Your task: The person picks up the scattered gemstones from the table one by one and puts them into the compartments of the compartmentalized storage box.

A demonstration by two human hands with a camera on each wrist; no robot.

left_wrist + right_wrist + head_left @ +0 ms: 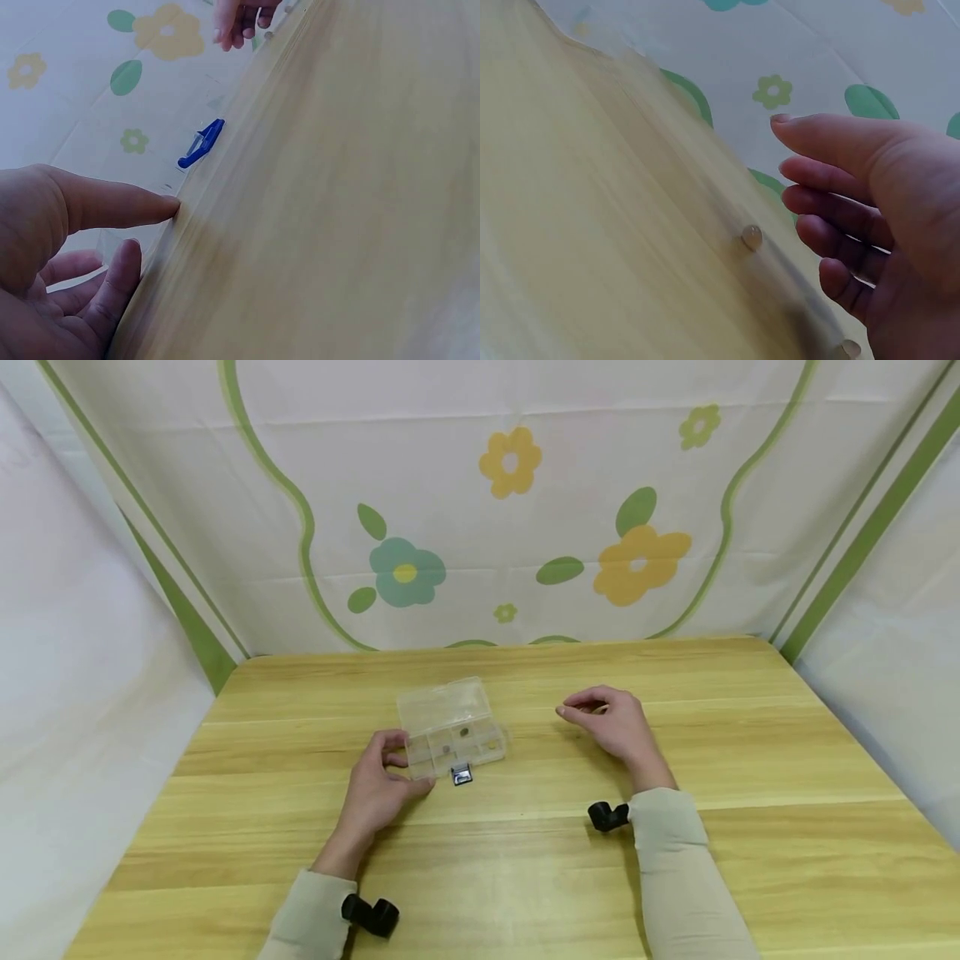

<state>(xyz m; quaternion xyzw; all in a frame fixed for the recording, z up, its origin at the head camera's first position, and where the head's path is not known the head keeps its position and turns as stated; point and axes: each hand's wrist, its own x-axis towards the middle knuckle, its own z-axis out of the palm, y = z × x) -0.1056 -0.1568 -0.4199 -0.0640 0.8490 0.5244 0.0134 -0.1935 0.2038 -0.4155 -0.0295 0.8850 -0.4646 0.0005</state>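
Observation:
A clear plastic compartment box (pixel 444 706) stands on the table with its lid raised. Several small round pieces, including a dark one (pixel 464 732), lie in its compartments. My left hand (pixel 378 785) grips the box's left end, thumb at the front edge and fingers along the side. A small blue-rimmed piece (pixel 461 774) sits against the box's front edge; in the left wrist view its blue frame (pixel 202 142) shows a clear middle. My right hand (pixel 611 722) hovers right of the box, fingers loosely bent. In the right wrist view, its thumb and fingers stand apart, nothing visible between them.
Two small clear beads show near the right hand in the right wrist view: one bead (pixel 752 238) and another bead (pixel 847 349). The wooden table (pixel 525 877) ends at a flowered cloth wall (pixel 450 468) behind, with white cloth at both sides.

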